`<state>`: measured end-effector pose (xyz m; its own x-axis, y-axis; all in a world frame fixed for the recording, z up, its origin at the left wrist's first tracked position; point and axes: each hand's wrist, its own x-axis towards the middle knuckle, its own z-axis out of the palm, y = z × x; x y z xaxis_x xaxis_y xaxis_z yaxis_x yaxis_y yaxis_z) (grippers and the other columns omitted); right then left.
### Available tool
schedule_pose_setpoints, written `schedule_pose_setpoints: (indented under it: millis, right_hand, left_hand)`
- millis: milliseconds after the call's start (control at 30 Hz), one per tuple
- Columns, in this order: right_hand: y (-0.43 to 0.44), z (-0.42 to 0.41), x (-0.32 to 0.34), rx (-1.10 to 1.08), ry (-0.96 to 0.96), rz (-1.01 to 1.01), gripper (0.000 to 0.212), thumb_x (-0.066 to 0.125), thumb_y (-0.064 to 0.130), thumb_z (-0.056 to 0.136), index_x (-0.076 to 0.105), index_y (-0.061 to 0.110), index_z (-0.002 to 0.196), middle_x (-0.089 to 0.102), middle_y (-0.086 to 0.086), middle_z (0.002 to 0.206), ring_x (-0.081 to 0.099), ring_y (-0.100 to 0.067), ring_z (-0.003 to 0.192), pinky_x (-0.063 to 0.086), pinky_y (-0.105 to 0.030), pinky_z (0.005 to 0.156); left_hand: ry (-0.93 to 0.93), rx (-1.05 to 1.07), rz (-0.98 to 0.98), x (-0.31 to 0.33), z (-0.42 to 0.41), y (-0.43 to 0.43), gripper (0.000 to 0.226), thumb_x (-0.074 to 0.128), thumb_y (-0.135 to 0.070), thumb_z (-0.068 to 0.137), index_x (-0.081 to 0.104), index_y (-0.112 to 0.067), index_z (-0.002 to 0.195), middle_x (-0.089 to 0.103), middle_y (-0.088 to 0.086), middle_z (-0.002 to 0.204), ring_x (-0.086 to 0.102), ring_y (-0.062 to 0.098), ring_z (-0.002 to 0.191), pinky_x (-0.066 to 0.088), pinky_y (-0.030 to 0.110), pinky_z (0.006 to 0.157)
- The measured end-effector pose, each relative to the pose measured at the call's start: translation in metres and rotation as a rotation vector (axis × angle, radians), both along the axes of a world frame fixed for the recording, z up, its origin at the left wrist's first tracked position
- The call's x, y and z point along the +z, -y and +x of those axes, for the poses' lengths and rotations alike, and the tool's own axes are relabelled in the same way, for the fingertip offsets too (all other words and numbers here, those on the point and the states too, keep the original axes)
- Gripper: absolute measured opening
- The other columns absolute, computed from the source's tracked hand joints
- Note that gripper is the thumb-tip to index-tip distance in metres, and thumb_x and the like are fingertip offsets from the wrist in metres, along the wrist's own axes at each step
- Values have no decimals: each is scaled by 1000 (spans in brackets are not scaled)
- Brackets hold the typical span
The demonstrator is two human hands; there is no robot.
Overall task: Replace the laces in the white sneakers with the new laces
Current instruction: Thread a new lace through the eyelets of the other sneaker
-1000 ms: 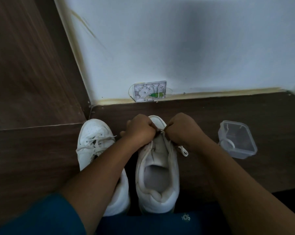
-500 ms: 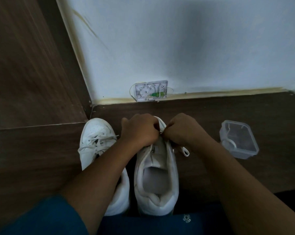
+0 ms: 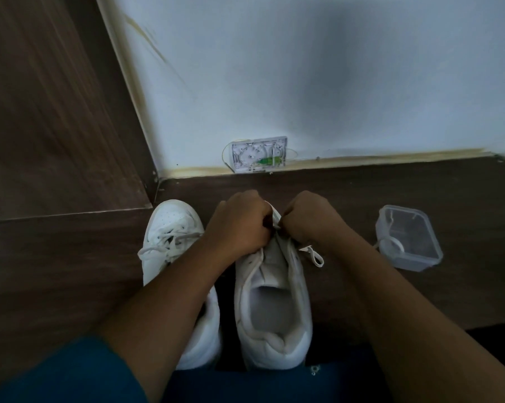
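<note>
- Left hand [image 3: 239, 225], centre of the frame: fingers curled tight, pinching what looks like the lace [image 3: 315, 255] at the front eyelets; the fingertips themselves are hidden.
- Right hand [image 3: 312, 219], just beside it and almost knuckle to knuckle: also curled into a pinch on the same lace.
- Centre sneaker [image 3: 274, 301]: white, under both hands, toe toward the wall, heel toward the bottom edge, mouth wide open. It looks light, with a soft, pliable upper.
- The lace is thin, flat and limp; a loose looped end hangs off the shoe's right side. It is best pinched close to the stiff tip, with the eyelet flap steadied.
- Second sneaker [image 3: 172, 228], left of centre, touching the first: loosely laced, partly covered by the left forearm.
- Clear plastic container [image 3: 419, 257], right of the frame, apart from the shoes: open, with a white cord [image 3: 390, 244] inside, probably a new lace.
- Dark wood floor [image 3: 419, 184]; a pale wall fills the upper frame.
</note>
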<state>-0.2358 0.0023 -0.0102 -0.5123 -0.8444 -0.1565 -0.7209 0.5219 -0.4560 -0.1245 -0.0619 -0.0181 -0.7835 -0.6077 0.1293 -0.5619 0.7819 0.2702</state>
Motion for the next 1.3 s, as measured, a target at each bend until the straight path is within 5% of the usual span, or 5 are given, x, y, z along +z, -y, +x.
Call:
schedule_pose_setpoints:
  millis: [167, 467, 1067, 1200, 1300]
  right_hand:
    - [3, -2, -3, -14, 40, 15, 17, 60, 9, 81, 72, -1, 88, 68, -14, 82, 66, -27, 79, 52, -30, 68]
    - [-1, -1, -3, -51, 152, -37, 17, 58, 10, 84, 69, 1, 95, 68, -11, 90, 48, -10, 54, 33, -16, 41]
    - [-1, 1, 2, 16, 59, 21, 22, 53, 8, 85, 70, 2, 96, 68, -13, 88, 51, -13, 57, 36, -20, 47]
    - [-2, 1, 3, -23, 136, 25, 23, 53, 9, 89, 69, -1, 102, 69, -14, 98, 65, -24, 83, 56, -32, 76]
    - [-6, 1, 4, -19, 166, -10, 25, 50, 6, 90, 66, 0, 108, 66, -13, 106, 65, -20, 87, 49, -8, 54]
  left_hand:
    - [-154, 73, 149, -9, -1, 4, 11, 64, -11, 82, 70, -3, 81, 50, 10, 90, 54, 25, 88, 37, 30, 69]
    - [-99, 33, 92, -2, 2, -1, 9, 68, -14, 80, 73, -12, 87, 48, -1, 83, 57, 20, 88, 32, 21, 68]
    - [-19, -122, -111, -7, -1, -8, 11, 57, -14, 83, 63, -5, 86, 59, 12, 96, 55, 26, 90, 31, 27, 69]
    - [-116, 18, 30, -9, 0, -6, 6, 61, -13, 81, 66, -9, 84, 58, 8, 95, 55, 28, 96, 44, 39, 81]
    - [-149, 71, 181, -13, 0, 0, 20, 71, -16, 79, 62, -26, 64, 51, -2, 84, 56, 30, 95, 46, 47, 85]
